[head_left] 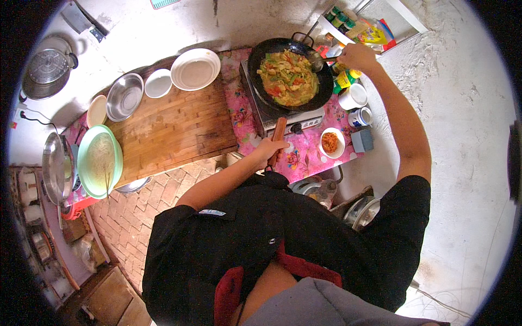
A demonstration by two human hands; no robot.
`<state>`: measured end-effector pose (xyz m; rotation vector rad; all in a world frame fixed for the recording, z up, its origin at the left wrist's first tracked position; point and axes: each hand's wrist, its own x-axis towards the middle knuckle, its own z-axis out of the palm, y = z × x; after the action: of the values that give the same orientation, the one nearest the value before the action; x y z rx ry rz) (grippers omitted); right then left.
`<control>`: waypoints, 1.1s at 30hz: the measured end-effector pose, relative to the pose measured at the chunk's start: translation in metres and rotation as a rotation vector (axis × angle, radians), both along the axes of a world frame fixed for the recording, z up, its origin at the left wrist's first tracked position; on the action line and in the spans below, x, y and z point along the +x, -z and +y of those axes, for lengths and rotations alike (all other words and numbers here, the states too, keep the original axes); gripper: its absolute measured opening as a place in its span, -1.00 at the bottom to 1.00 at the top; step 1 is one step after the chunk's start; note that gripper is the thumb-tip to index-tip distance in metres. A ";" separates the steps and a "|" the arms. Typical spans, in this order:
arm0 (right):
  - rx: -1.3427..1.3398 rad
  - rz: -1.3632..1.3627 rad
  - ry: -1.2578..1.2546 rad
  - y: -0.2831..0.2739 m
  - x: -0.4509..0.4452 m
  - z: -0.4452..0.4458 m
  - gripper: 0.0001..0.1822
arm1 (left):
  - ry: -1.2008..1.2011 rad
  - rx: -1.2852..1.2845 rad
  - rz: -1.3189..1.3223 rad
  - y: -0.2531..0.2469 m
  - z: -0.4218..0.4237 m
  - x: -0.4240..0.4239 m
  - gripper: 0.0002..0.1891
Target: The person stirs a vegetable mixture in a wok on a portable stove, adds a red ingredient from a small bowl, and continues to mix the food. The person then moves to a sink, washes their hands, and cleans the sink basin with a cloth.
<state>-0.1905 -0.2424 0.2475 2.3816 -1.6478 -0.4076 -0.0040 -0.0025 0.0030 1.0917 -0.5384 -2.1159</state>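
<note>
A black wok [253,87] sits on a portable stove [261,118] with a mix of egg, tomato and green vegetable pieces [287,77] in it. My left hand [269,151] grips the wok's brown wooden handle [279,130], which points toward my body. At the wok's right side my right hand [359,58] is closed around the handle of a metal ladle or spatula [317,62]. The tool's head rests by the wok's inner right wall, beside the food. A white bowl of orange-red shredded food [329,142] stands right of the wok handle.
Left of the stove lies a wooden cutting board [179,122], with white bowls [195,69] and a steel bowl [125,97] along its back. A green basin of noodles [100,159] overlaps its left end. Seasoning bottles [346,79] and a rack [383,32] crowd the right wall.
</note>
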 end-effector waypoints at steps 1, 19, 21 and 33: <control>0.047 -0.036 -0.034 0.007 -0.003 -0.001 -0.58 | -0.006 0.006 -0.009 0.001 0.000 -0.001 -0.79; -0.138 0.071 -0.457 0.061 0.003 0.095 -0.89 | 0.070 -0.002 0.002 -0.004 -0.003 0.001 -0.80; -0.084 0.088 -0.467 0.060 0.002 0.094 -0.88 | 0.082 -0.001 -0.004 -0.005 -0.003 0.003 -0.80; -0.046 0.050 -0.384 -0.034 0.015 0.137 -0.89 | 0.024 0.030 0.003 -0.013 -0.002 0.004 -0.79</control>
<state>-0.1753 -0.1051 0.2818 2.5509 -1.1264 -0.3488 -0.0003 -0.0042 0.0163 1.1042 -0.5220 -2.1524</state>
